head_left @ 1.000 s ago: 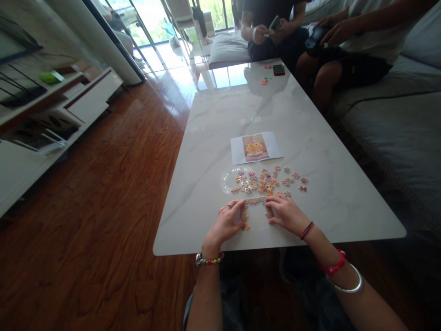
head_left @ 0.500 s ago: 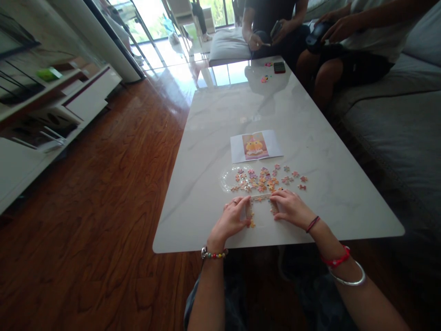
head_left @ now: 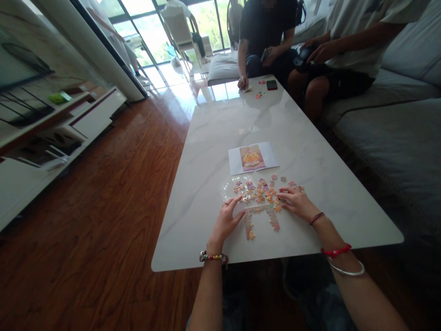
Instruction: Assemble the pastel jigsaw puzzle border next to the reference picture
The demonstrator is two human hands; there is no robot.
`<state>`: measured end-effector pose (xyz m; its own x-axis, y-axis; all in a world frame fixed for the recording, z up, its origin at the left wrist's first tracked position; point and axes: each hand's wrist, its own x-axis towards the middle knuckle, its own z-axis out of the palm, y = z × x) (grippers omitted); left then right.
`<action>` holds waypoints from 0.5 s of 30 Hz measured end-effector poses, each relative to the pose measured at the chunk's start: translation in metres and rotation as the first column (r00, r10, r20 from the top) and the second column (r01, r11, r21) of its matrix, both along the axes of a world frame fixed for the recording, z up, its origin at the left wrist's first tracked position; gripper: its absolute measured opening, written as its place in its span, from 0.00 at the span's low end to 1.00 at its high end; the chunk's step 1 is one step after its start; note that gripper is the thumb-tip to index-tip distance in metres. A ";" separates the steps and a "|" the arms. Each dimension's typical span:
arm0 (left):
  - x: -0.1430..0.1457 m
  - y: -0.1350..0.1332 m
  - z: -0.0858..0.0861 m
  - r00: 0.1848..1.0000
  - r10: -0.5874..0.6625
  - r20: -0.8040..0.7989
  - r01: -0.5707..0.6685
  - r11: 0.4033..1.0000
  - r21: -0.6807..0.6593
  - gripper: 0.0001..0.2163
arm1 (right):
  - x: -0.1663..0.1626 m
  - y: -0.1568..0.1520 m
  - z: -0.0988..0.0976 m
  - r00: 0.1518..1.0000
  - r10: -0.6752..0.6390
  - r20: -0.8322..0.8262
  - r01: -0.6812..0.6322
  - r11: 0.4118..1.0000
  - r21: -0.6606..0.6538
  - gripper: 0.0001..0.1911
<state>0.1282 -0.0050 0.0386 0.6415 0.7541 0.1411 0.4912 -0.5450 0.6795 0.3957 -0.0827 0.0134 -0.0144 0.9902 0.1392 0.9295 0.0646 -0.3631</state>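
On the white marbled table lies a partly joined puzzle frame (head_left: 259, 209), a top row with two legs reaching toward me. My left hand (head_left: 227, 220) is beside its upper left corner, thumb and fingers apart, holding nothing. Just right of the frame, my right hand (head_left: 296, 201) is stretched over the right side of the loose puzzle pieces (head_left: 261, 189), fingers spread and touching or hovering over them; which, I cannot tell. A clear plastic sheet or dish (head_left: 230, 187) sits at the pile's left. Behind it lies a paper with a printed picture (head_left: 253, 157).
At the far end of the table (head_left: 200, 184), a person's hand (head_left: 243, 83) rests near small colourful pieces and a dark box (head_left: 272, 85). Two people sit by the grey sofa (head_left: 389, 124) on the right. A white cabinet (head_left: 93, 112) stands left across the wooden floor.
Both hands have let go of the puzzle frame's sides. My right hand has moved up and right onto the loose pieces; my left has opened. The far person's hand has come down to the table.
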 end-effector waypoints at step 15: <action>0.009 0.003 -0.003 0.970 0.123 -0.212 -0.052 0.950 0.309 0.13 | -0.017 0.019 -0.002 0.998 0.015 0.058 -0.020 0.997 0.080 0.14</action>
